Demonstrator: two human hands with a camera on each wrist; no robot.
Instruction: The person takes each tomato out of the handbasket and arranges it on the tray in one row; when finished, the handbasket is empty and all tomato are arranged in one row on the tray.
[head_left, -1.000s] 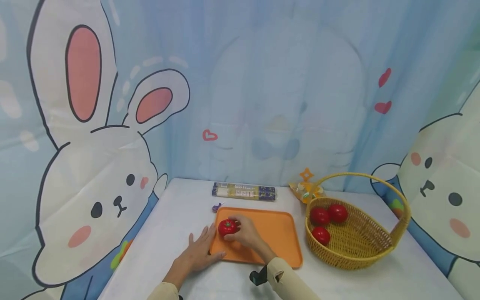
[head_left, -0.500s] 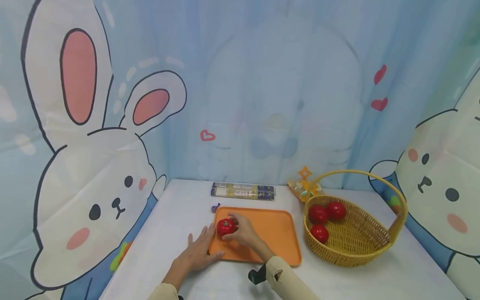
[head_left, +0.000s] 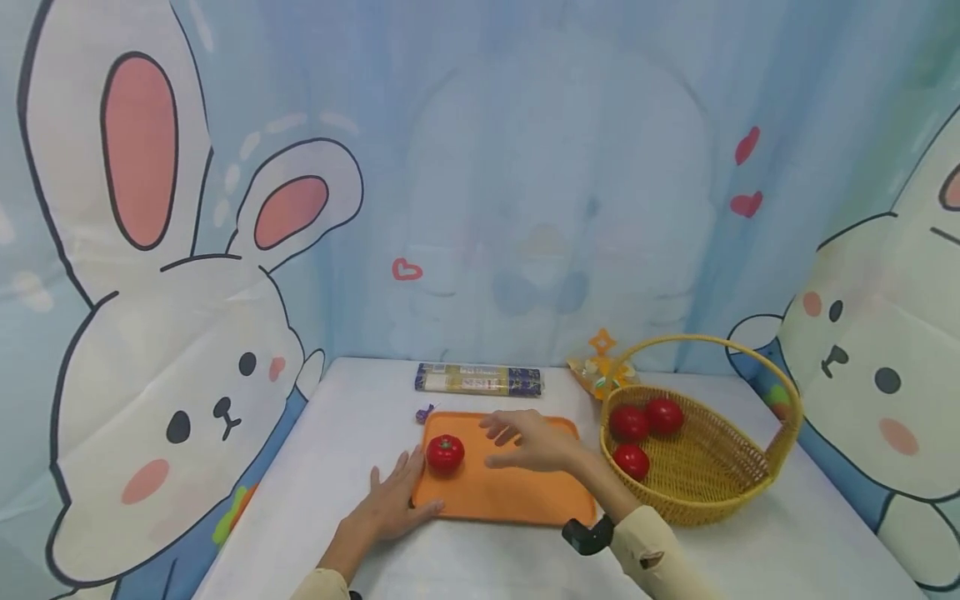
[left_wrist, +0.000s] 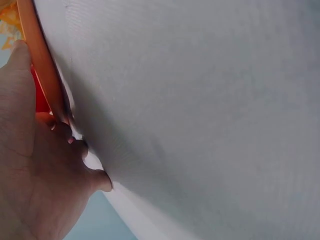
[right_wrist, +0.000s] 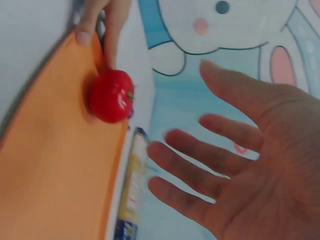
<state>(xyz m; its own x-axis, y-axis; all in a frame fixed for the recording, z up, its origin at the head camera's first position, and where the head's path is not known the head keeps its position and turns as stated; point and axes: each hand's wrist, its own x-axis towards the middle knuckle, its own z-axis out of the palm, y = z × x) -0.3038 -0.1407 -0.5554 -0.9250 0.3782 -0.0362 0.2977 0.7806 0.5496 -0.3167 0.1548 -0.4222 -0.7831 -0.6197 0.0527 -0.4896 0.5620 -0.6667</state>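
A red tomato (head_left: 445, 454) with a green stem sits at the left end of the orange tray (head_left: 517, 500). My left hand (head_left: 393, 500) rests at the tray's left edge, fingers straight and spread, with the thumb along the near rim. In the left wrist view that hand (left_wrist: 45, 165) touches the orange rim. Above the tray's right half is my right hand (head_left: 536, 442), holding nothing. Its fingers look relaxed and spread in the right wrist view, where the hand (right_wrist: 235, 145) is apart from the tomato (right_wrist: 111, 96).
A yellow wicker basket (head_left: 705, 508) with a tall handle stands right of the tray, holding three red round fruits. Behind the tray lies a long blue-and-yellow package (head_left: 477, 380). A small purple item (head_left: 424, 413) is at its back left corner; an orange-yellow bag (head_left: 600, 371) sits behind the basket.
My right hand has let go of the tomato and moved right and upward from it. The tomato stays on the tray. My left hand keeps its place at the tray's edge.
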